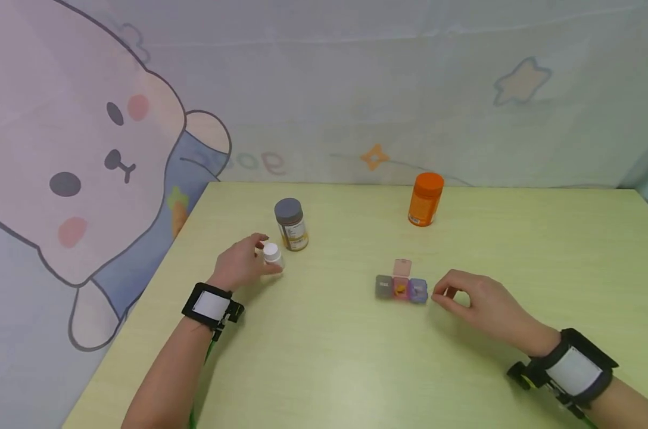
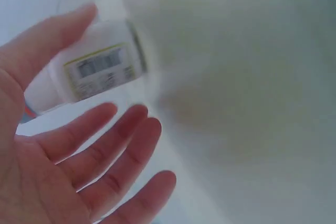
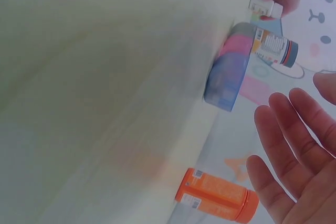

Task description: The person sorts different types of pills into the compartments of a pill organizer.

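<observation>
A small white bottle (image 1: pixel 273 255) stands on the table at the left, with a printed label facing the left wrist view. Around it, my left hand (image 1: pixel 242 262) has its thumb on the near side and its fingers apart. In the left wrist view the thumb overlaps the bottle and the fingers (image 2: pixel 113 179) stay clear of it. A pill box (image 1: pixel 401 289) with grey, pink and purple compartments sits mid-table. Its pink lid (image 1: pixel 402 267) is up, and something yellow-orange lies inside that compartment. Just right of the box, my right hand (image 1: pixel 479 301) hovers with loosely bent fingers, holding nothing.
A brownish bottle with a grey cap (image 1: pixel 292 224) stands right behind the white one. Farther back, right of centre, is an orange bottle (image 1: pixel 426 199). A cartoon-printed cloth (image 1: pixel 324 89) hangs behind the table's far edge.
</observation>
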### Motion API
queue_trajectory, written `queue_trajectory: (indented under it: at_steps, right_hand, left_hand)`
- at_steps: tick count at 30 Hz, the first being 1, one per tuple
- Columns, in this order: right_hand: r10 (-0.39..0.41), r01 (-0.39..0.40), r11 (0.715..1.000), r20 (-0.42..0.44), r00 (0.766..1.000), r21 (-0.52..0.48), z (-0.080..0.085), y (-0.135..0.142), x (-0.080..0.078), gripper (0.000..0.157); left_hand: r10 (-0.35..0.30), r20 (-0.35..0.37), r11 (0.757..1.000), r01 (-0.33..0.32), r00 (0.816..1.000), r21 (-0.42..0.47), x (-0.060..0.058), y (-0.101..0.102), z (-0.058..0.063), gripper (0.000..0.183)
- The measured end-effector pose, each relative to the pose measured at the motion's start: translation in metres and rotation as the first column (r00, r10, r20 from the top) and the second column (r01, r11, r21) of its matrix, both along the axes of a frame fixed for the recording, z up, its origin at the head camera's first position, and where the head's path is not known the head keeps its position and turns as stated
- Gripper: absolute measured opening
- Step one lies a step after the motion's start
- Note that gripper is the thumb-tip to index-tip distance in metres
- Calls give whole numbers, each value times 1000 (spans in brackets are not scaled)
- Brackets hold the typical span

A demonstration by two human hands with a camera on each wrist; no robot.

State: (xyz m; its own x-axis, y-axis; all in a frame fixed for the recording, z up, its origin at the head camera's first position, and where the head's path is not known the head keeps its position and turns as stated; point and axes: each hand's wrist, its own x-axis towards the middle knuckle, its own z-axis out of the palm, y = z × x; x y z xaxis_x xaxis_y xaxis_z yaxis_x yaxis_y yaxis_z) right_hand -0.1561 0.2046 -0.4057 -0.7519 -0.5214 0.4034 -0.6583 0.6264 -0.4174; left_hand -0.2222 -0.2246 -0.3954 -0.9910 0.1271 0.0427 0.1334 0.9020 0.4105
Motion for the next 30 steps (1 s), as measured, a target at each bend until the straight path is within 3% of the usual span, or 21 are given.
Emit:
queue_trajectory:
  at_steps: [2, 4, 6, 8, 10, 12, 14, 16, 19, 22, 30]
  right_hand:
    - [-14, 14, 1000, -5, 1000, 1, 2, 2, -2, 17]
    - [-29, 29, 1000, -18, 999, 0, 5, 3, -5, 18]
    - [-45, 45, 999, -32, 998, 11, 9, 2, -8, 16]
    - [-58, 59, 998, -41, 997, 25, 12, 0, -14, 14]
    - [-69, 70, 997, -42, 997, 43, 13, -5, -20, 14]
    - [-72, 73, 996, -33, 997, 55, 13, -10, -28, 17]
    - [-74, 74, 995, 1, 997, 69, 13, -17, -34, 21]
    - [-78, 73, 994, 56, 995, 85, 12, -23, -39, 26]
    - [-59, 43, 993, 144, 988, 114, 10, -28, -42, 37]
    - [-15, -10, 990, 181, 983, 140, 8, -30, -41, 45]
    - [97, -115, 974, 98, 990, 193, 2, -25, -26, 42]
  left_hand:
    - [27, -127, 1000, -27, 991, 3, 9, 5, 12, 73]
    - [11, -273, 999, -2, 962, 32, 16, 16, 24, 70]
    - [-55, -383, 994, 86, 922, 63, 21, 33, 34, 61]
    - [-169, -429, 973, 220, 887, 70, 24, 54, 39, 53]
    - [-301, -401, 934, 353, 865, 61, 25, 78, 39, 47]
    - [-424, -317, 890, 456, 849, 31, 23, 101, 32, 46]
    - [-510, -195, 856, 516, 838, -19, 20, 123, 21, 47]
    - [-555, -83, 832, 549, 828, -82, 16, 141, 9, 51]
    - [-577, 23, 802, 572, 816, -170, 12, 162, -3, 57]
    - [-584, 54, 785, 580, 810, -218, 10, 174, -11, 57]
    - [-581, 52, 792, 579, 812, -192, 12, 182, -10, 44]
